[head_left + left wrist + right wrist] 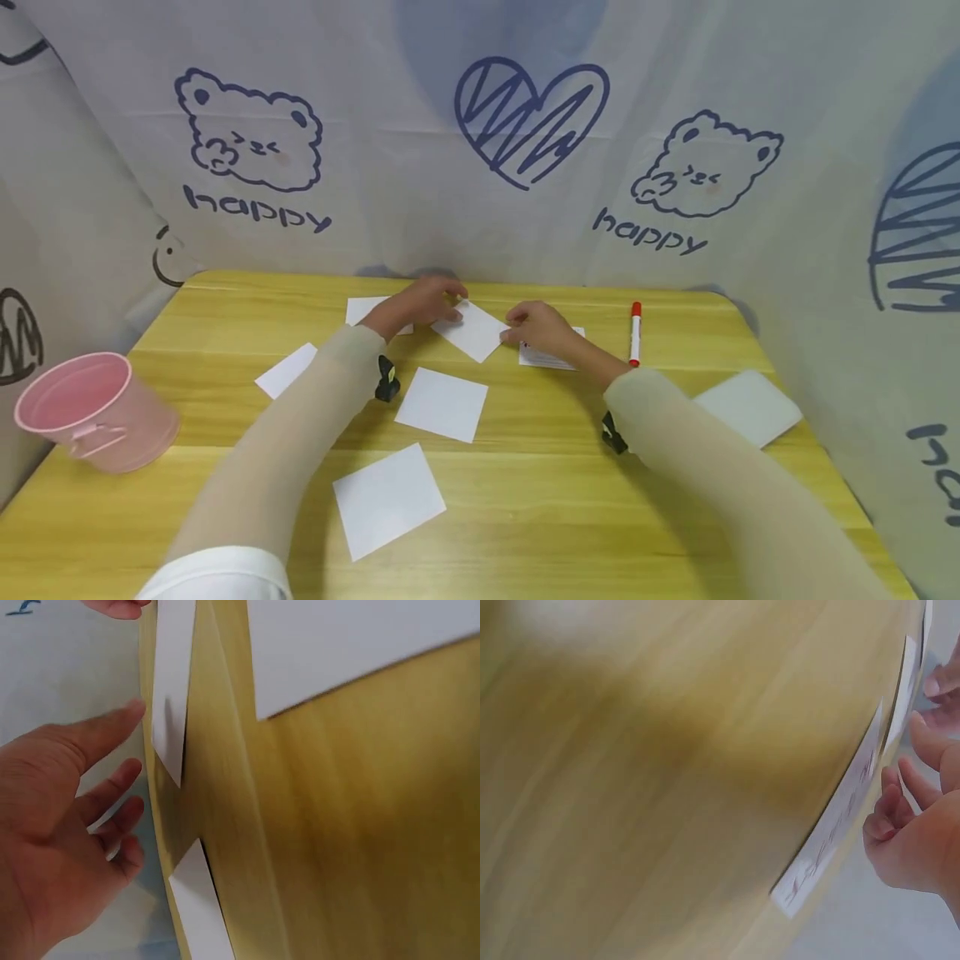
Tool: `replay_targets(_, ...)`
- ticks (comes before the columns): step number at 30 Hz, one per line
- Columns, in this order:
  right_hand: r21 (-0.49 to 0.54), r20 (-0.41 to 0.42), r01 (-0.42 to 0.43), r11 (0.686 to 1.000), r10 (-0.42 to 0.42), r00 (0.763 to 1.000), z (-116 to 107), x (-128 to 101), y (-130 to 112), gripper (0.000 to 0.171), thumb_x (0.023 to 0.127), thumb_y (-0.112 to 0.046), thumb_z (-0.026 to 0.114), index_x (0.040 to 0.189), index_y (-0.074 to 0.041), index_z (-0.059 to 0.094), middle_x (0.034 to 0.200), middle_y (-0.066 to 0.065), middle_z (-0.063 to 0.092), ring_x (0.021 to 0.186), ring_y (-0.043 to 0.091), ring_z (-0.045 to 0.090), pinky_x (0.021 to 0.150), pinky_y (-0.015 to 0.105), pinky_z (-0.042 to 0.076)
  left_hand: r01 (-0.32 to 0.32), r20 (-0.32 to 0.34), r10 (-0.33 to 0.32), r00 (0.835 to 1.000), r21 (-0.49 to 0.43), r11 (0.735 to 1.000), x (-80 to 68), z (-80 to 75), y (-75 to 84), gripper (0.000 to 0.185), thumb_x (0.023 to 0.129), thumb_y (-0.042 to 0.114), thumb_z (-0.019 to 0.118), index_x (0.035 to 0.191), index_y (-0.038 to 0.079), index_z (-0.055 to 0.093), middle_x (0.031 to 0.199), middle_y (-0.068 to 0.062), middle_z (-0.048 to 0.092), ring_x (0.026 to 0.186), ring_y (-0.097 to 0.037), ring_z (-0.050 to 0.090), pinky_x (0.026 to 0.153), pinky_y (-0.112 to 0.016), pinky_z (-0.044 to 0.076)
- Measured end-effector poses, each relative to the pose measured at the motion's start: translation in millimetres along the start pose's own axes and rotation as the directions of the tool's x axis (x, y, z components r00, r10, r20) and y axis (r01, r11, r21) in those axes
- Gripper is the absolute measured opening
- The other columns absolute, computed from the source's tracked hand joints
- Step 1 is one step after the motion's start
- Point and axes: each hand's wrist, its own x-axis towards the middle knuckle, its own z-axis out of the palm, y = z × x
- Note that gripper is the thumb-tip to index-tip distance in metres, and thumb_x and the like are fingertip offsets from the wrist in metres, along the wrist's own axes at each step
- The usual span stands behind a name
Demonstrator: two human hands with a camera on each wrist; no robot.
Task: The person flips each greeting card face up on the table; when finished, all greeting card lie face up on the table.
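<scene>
A white paper square (474,332) lies turned like a diamond on the yellow wooden table (570,467), between my two hands. My left hand (423,304) rests at its far corner. In the left wrist view that hand (60,802) has straight, spread fingers beside the paper's edge (171,690). My right hand (536,327) sits at the paper's right corner with loosely curled fingers (889,814). Under it lies a sheet with red writing (551,358) (832,825). No frame shows either hand gripping the paper.
Several more blank squares lie about: one behind the left hand (367,308), one left (287,369), two nearer me (442,403) (387,497). A red marker (636,333) lies to the right, a white pad (750,406) beyond it. A pink bucket (90,412) stands at the left edge.
</scene>
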Motion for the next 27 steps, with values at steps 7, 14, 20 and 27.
replay_targets(7,-0.095,-0.018,-0.028,0.995,0.026,0.999,12.6,8.3,-8.1,0.046,0.083,-0.031,0.075,0.120,-0.007,0.062,0.115,0.006,0.062,0.104,0.021,0.056,0.095,0.038,0.044,0.047,0.101,-0.051,0.994,0.042,0.998,8.1,0.3,-4.3,0.052,0.088,0.031,0.069,0.135,0.014,0.054,0.142,-0.011,0.045,0.132,-0.034,0.032,0.110,-0.049,0.022)
replay_targets(14,-0.104,-0.028,-0.056,0.993,0.054,0.998,15.0,5.2,-14.1,0.043,0.085,-0.027,0.073,0.121,-0.006,0.060,0.114,0.007,0.060,0.100,0.022,0.053,0.094,0.039,0.043,0.049,0.094,-0.050,0.994,0.019,0.999,12.7,0.5,-6.5,0.052,0.090,0.031,0.067,0.136,0.013,0.052,0.138,-0.009,0.049,0.128,-0.031,0.036,0.109,-0.048,0.025)
replay_targets(20,-0.069,-0.041,-0.081,0.994,0.079,0.996,15.7,5.3,-13.3,0.043,0.084,-0.026,0.075,0.119,-0.006,0.061,0.114,0.008,0.061,0.102,0.022,0.055,0.095,0.038,0.044,0.046,0.078,-0.046,0.996,0.005,0.999,16.3,2.8,-5.9,0.049,0.090,0.031,0.066,0.134,0.012,0.055,0.135,-0.008,0.052,0.126,-0.029,0.039,0.109,-0.044,0.027)
replay_targets(27,-0.024,-0.043,-0.065,0.998,0.064,0.997,18.2,4.2,-7.8,0.043,0.085,-0.026,0.074,0.121,-0.007,0.061,0.119,0.009,0.061,0.108,0.022,0.055,0.097,0.038,0.044,0.069,0.069,-0.069,0.995,-0.005,0.998,17.5,6.1,-2.4,0.048,0.091,0.030,0.065,0.134,0.011,0.054,0.129,-0.008,0.055,0.120,-0.027,0.042,0.106,-0.042,0.030)
